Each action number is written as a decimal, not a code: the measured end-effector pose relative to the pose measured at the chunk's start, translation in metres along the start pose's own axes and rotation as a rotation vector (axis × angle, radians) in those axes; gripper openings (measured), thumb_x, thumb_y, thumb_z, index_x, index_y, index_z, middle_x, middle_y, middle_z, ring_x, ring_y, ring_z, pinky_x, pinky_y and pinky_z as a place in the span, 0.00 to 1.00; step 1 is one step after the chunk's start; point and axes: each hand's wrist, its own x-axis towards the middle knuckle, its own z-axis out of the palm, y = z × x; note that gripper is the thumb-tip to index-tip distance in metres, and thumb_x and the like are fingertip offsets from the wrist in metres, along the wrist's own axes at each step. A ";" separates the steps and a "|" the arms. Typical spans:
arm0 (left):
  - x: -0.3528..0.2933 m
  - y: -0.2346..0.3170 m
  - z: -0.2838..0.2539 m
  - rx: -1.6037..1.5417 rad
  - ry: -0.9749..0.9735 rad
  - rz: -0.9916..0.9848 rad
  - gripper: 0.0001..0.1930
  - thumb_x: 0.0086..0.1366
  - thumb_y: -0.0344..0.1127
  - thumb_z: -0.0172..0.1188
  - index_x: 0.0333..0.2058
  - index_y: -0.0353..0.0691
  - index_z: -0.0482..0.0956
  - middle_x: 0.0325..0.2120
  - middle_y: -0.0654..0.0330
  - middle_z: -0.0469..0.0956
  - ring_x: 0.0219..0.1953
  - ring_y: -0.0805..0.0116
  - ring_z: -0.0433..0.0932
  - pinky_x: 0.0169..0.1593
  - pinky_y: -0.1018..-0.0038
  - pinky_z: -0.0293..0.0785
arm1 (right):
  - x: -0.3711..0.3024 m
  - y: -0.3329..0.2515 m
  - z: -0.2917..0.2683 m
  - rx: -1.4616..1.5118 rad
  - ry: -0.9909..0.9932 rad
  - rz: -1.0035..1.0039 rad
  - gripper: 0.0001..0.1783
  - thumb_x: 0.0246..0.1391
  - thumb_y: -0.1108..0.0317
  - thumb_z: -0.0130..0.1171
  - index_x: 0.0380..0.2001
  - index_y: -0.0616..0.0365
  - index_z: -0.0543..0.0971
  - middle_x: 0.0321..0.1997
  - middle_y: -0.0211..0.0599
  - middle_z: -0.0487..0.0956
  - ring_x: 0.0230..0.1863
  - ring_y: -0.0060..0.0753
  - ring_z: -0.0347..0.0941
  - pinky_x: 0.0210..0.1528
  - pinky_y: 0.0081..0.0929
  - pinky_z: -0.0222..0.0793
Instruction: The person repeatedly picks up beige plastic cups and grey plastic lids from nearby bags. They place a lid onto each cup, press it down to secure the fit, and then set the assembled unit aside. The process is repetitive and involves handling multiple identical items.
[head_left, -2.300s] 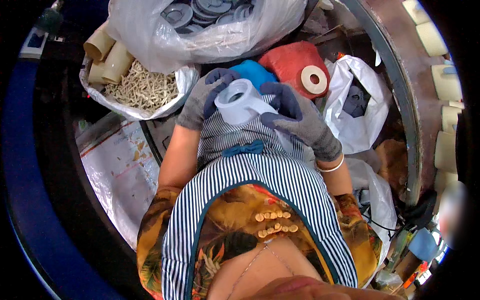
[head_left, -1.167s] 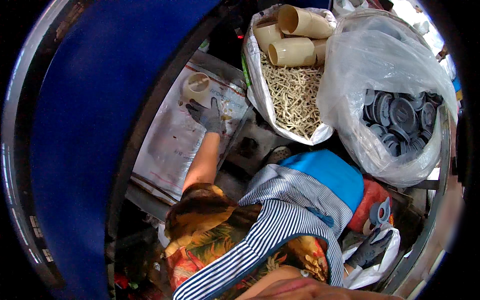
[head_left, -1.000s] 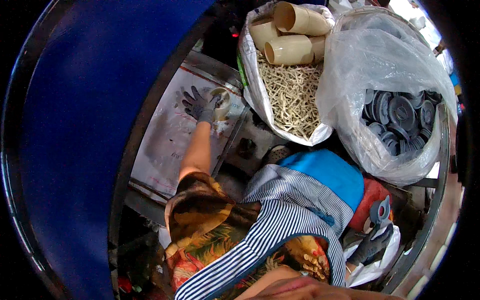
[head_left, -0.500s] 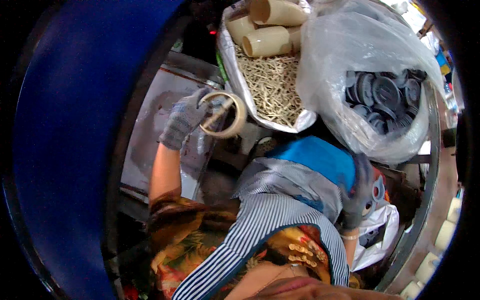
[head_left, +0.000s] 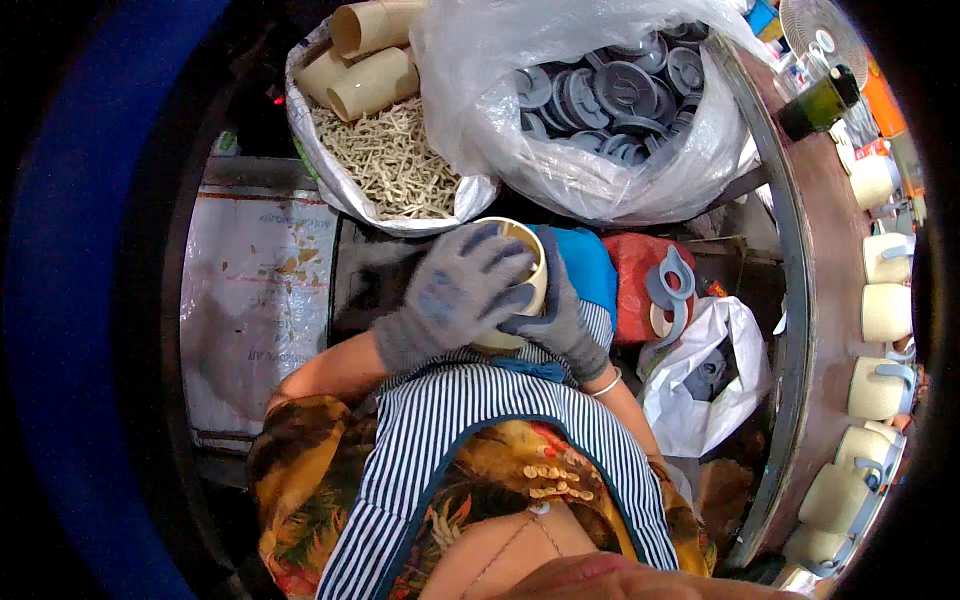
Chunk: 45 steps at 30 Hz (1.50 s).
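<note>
A cream plastic cup (head_left: 538,282) is between my two hands above my lap, its round mouth tipped up and away from me. My left hand (head_left: 455,290), in a grey knit glove, is wrapped over the cup's left side. The fingers of my right hand (head_left: 562,325), in a matching dark-palmed glove, close round the right side. Most of the cup's wall and whatever is inside are hidden by the gloves.
Ahead, a white sack (head_left: 470,200) holds pale stick-like scraps and several cream cups (head_left: 375,85). A clear plastic bag (head_left: 590,190) holds grey round lids (head_left: 625,90). Handled cups (head_left: 880,388) line the right-hand table (head_left: 815,260). Grey ring-shaped parts (head_left: 670,285) lie on a red bundle.
My left hand has brought the cup from the left in to my lap. My right hand has come over from the right onto it. The pale bar across its mouth no longer shows.
</note>
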 end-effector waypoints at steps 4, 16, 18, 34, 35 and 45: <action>0.005 0.004 0.037 0.086 -0.053 0.070 0.21 0.62 0.48 0.59 0.48 0.41 0.78 0.43 0.54 0.77 0.48 0.52 0.75 0.57 0.54 0.68 | -0.024 0.018 0.003 0.104 0.014 0.086 0.69 0.32 0.55 0.81 0.71 0.63 0.47 0.71 0.55 0.56 0.72 0.53 0.54 0.71 0.44 0.52; 0.009 -0.030 0.015 -0.262 -0.056 -0.043 0.21 0.58 0.46 0.64 0.46 0.42 0.75 0.39 0.49 0.76 0.43 0.49 0.76 0.47 0.57 0.72 | -0.004 0.001 0.007 0.088 -0.042 0.176 0.68 0.30 0.47 0.80 0.69 0.66 0.52 0.67 0.56 0.62 0.69 0.53 0.59 0.68 0.44 0.57; 0.019 -0.041 -0.009 -0.116 0.344 -0.030 0.18 0.54 0.33 0.63 0.45 0.40 0.76 0.39 0.48 0.74 0.41 0.48 0.74 0.47 0.56 0.71 | 0.000 -0.002 0.002 0.050 -0.031 0.187 0.69 0.30 0.48 0.81 0.69 0.66 0.51 0.67 0.55 0.63 0.68 0.51 0.61 0.68 0.43 0.58; 0.014 -0.063 0.083 -1.752 -0.302 -0.492 0.19 0.72 0.46 0.49 0.48 0.35 0.73 0.53 0.50 0.74 0.55 0.63 0.73 0.61 0.65 0.67 | -0.043 -0.020 -0.124 -0.211 0.158 0.378 0.38 0.48 0.58 0.70 0.61 0.61 0.69 0.58 0.53 0.73 0.59 0.47 0.72 0.61 0.37 0.65; 0.012 -0.070 0.090 -1.530 -0.287 -0.363 0.17 0.70 0.42 0.52 0.48 0.35 0.72 0.51 0.51 0.74 0.54 0.62 0.74 0.59 0.66 0.69 | -0.056 -0.013 -0.139 -0.274 0.476 0.311 0.29 0.52 0.59 0.67 0.54 0.63 0.74 0.49 0.50 0.79 0.51 0.48 0.77 0.54 0.39 0.70; 0.019 -0.072 0.123 -0.817 -0.287 0.045 0.25 0.67 0.34 0.58 0.61 0.37 0.65 0.53 0.55 0.76 0.55 0.63 0.75 0.59 0.69 0.70 | -0.124 0.074 -0.178 -0.690 0.721 0.403 0.23 0.57 0.65 0.60 0.55 0.58 0.73 0.45 0.39 0.79 0.43 0.37 0.77 0.47 0.29 0.72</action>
